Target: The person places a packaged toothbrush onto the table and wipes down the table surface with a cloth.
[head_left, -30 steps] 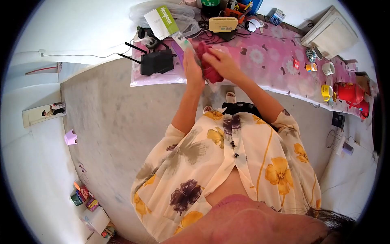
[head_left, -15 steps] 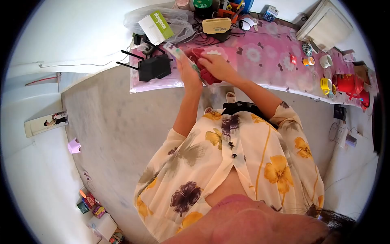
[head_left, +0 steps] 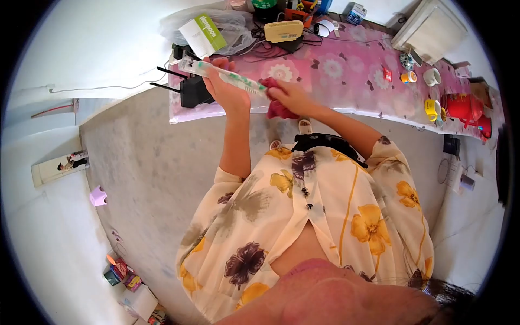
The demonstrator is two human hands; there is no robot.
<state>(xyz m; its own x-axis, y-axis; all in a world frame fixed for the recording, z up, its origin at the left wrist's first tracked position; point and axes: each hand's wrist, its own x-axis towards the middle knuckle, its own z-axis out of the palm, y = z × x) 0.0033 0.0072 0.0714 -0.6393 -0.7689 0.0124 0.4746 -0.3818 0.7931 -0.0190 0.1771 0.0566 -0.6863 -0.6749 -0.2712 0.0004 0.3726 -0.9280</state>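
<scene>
My left hand (head_left: 227, 93) is closed around a long, narrow white object with green marks (head_left: 233, 79), which slants down to the right above the table. Its exact kind cannot be made out. A crumpled dark red cloth (head_left: 281, 110) is bunched in my right hand (head_left: 291, 98), whose fingers are closed on it. The cloth touches the right end of the white object and partly hides it. Just behind my left hand sits a black router (head_left: 194, 91) with upright antennas.
The table has a pink flowered cover (head_left: 346, 70). Toward the back are a white and green box (head_left: 203, 35), a cream-coloured device (head_left: 284, 31) and tangled cables. At the right stand a yellow mug (head_left: 432, 110), a white mug (head_left: 431, 77) and a red container (head_left: 460, 108).
The white object has swung from steep to flatter, showing its long side. My left hand has moved left, and the red cloth has shifted to the object's right end with my right hand.
</scene>
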